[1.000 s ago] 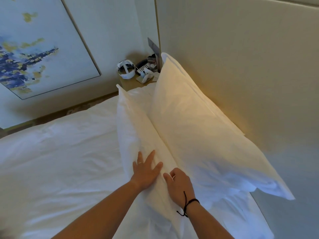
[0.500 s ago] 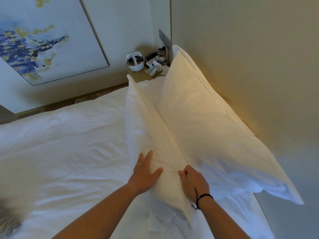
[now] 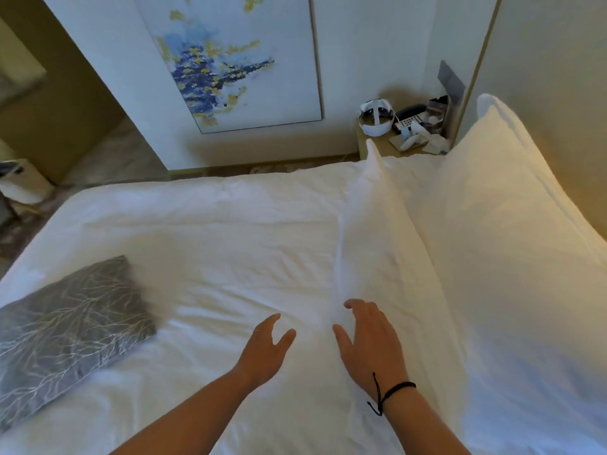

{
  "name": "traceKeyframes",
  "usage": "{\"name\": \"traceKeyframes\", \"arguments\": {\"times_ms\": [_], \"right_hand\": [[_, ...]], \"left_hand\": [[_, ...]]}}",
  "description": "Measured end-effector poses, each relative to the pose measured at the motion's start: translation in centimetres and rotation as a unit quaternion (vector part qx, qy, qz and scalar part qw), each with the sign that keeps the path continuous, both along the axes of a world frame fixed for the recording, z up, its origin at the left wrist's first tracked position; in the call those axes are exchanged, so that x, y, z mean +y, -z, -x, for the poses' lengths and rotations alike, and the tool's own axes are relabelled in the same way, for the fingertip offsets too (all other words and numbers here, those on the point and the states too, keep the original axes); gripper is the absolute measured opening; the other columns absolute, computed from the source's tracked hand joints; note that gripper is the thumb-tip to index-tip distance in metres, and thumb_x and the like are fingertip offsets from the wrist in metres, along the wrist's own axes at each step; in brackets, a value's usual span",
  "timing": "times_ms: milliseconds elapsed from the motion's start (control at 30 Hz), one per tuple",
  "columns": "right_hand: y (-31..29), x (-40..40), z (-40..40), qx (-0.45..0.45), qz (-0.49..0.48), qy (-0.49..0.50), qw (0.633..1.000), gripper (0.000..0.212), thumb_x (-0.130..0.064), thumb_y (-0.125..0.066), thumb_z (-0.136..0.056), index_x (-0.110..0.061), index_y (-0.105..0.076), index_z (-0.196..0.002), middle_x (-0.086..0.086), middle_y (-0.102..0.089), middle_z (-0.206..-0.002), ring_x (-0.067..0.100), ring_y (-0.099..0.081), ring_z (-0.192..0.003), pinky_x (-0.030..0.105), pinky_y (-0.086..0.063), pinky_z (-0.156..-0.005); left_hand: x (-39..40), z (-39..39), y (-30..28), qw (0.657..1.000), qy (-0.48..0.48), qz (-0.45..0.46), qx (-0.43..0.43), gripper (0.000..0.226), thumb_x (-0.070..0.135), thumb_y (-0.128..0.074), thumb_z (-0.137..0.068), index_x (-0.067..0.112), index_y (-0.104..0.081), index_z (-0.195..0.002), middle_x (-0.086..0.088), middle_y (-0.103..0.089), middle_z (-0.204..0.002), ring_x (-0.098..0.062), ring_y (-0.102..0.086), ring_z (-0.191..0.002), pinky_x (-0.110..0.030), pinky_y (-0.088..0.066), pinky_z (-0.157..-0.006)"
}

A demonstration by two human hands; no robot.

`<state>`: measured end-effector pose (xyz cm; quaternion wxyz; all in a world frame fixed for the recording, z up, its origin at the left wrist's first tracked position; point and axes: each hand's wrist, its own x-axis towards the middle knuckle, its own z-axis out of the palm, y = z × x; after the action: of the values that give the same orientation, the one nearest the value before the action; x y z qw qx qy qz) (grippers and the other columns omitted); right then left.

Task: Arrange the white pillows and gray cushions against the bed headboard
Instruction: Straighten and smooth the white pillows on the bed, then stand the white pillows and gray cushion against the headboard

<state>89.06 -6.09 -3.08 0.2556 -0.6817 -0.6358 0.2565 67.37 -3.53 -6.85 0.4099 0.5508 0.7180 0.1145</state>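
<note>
Two white pillows stand on edge at the right. The back pillow point(image 3: 505, 224) leans on the beige headboard point(image 3: 558, 60). The front pillow point(image 3: 377, 238) leans against the back one. My right hand point(image 3: 371, 343), a black cord on its wrist, hovers open at the front pillow's near lower part; whether it touches is unclear. Over the white duvet point(image 3: 213, 244), just left of that pillow, my left hand point(image 3: 266, 349) is open and holds nothing. A gray cushion point(image 3: 65, 323) with a pale branch pattern lies flat on the bed at the left.
A bedside table point(image 3: 381, 149) past the bed's far side carries a white headset point(image 3: 376, 118), a phone and small items. A blue and yellow painting point(image 3: 230, 60) hangs on the far wall. A white bin point(image 3: 23, 182) stands on the floor at the far left.
Both hands have come off the front pillow and spread open. The view has swung left, so the gray cushion now shows on the bed.
</note>
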Motion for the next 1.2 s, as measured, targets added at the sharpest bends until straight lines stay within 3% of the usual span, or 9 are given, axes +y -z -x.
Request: {"name": "traceKeyframes", "arguments": {"times_ms": [100,167,233,400,600,700,933,1067,1200], "right_hand": [[1.2,0.4,5.1,0.019,0.054,-0.071,0.996,0.048,-0.04,-0.055,-0.094,-0.031,-0.033,-0.136,-0.012,-0.05,-0.109,0.012,-0.053,-0.105,0.028,-0.044,-0.088],[1.8,0.8,9.0,0.022,0.07,-0.112,0.991,0.051,-0.04,-0.055,-0.093,-0.032,-0.03,-0.137,-0.015,-0.047,-0.105,0.01,-0.054,-0.102,0.026,-0.043,-0.083],[2.2,1.2,13.2,0.014,0.081,-0.147,0.986,0.051,-0.04,-0.055,-0.093,-0.033,-0.03,-0.137,-0.016,-0.047,-0.106,0.009,-0.055,-0.102,0.025,-0.044,-0.082],[4.2,2.6,24.6,-0.033,0.13,-0.204,0.97,0.045,-0.039,-0.052,-0.096,-0.035,-0.032,-0.136,-0.014,-0.053,-0.118,0.007,-0.057,-0.108,0.021,-0.042,-0.081],[7.1,3.5,38.4,-0.06,0.241,-0.19,0.95,0.033,-0.032,-0.052,-0.098,-0.029,-0.043,-0.129,-0.01,-0.057,-0.125,0.01,-0.056,-0.115,0.027,-0.047,-0.093],[9.1,4.5,45.1,-0.078,0.272,-0.195,0.939,0.033,-0.031,-0.052,-0.098,-0.028,-0.044,-0.129,-0.009,-0.056,-0.13,0.009,-0.055,-0.119,0.027,-0.045,-0.096],[13.3,8.3,57.2,-0.111,0.323,-0.221,0.914,0.042,-0.037,-0.047,-0.1,-0.023,-0.04,-0.138,-0.003,-0.053,-0.137,0.016,-0.055,-0.12,0.027,-0.045,-0.093],[16.3,11.1,60.9,-0.087,0.359,-0.196,0.909,0.047,-0.043,-0.047,-0.098,-0.024,-0.039,-0.141,0.001,-0.055,-0.136,0.019,-0.057,-0.117,0.025,-0.042,-0.083],[19.4,14.9,63.5,-0.078,0.369,-0.164,0.912,0.045,-0.038,-0.049,-0.098,-0.021,-0.041,-0.139,0.004,-0.053,-0.138,0.023,-0.054,-0.121,0.027,-0.04,-0.085]], "left_hand": [[-0.5,5.5,-0.6,0.999,-0.044,0.011,-0.008,0.032,0.045,-0.058,-0.094,0.027,-0.064,-0.118,0.007,-0.061,-0.128,-0.01,-0.059,-0.112,-0.025,-0.044,-0.095],[-1.1,9.3,-1.1,0.998,-0.06,0.009,-0.019,0.015,0.042,-0.057,-0.093,0.031,-0.068,-0.092,0.013,-0.068,-0.109,-0.006,-0.062,-0.105,-0.027,-0.048,-0.095],[-1.9,13.2,-1.2,0.996,-0.088,0.006,-0.029,0.014,0.04,-0.058,-0.092,0.033,-0.068,-0.086,0.016,-0.069,-0.101,-0.002,-0.062,-0.099,-0.023,-0.047,-0.089],[-3.5,24.7,1.4,0.98,-0.192,-0.008,-0.043,0.02,0.036,-0.06,-0.093,0.027,-0.07,-0.108,0.011,-0.068,-0.113,-0.002,-0.062,-0.095,-0.019,-0.044,-0.079],[-5.5,41.1,5.9,0.966,-0.258,0.022,-0.015,0.036,0.033,-0.059,-0.093,0.027,-0.057,-0.128,-0.002,-0.056,-0.135,-0.014,-0.056,-0.106,-0.031,-0.046,-0.094],[-5.6,49.2,7.9,0.962,-0.268,0.033,0.034,0.055,0.035,-0.057,-0.093,0.025,-0.039,-0.143,-0.004,-0.043,-0.147,-0.023,-0.046,-0.127,-0.04,-0.042,-0.104],[-3.5,61.5,11.7,0.972,-0.175,0.029,0.156,0.075,0.034,-0.056,-0.094,0.024,-0.014,-0.155,-0.005,-0.013,-0.163,-0.029,-0.012,-0.149,-0.046,-0.024,-0.118],[-0.9,64.7,14.4,0.974,-0.121,0.01,0.19,0.082,0.037,-0.052,-0.095,0.033,0.005,-0.154,-0.003,0.0,-0.165,-0.028,0.001,-0.151,-0.047,-0.011,-0.122],[1.1,67.7,17.8,0.968,-0.086,0.03,0.234,0.09,0.047,-0.051,-0.092,0.041,0.019,-0.149,-0.001,0.011,-0.164,-0.035,0.01,-0.149,-0.055,-0.007,-0.12]]}}
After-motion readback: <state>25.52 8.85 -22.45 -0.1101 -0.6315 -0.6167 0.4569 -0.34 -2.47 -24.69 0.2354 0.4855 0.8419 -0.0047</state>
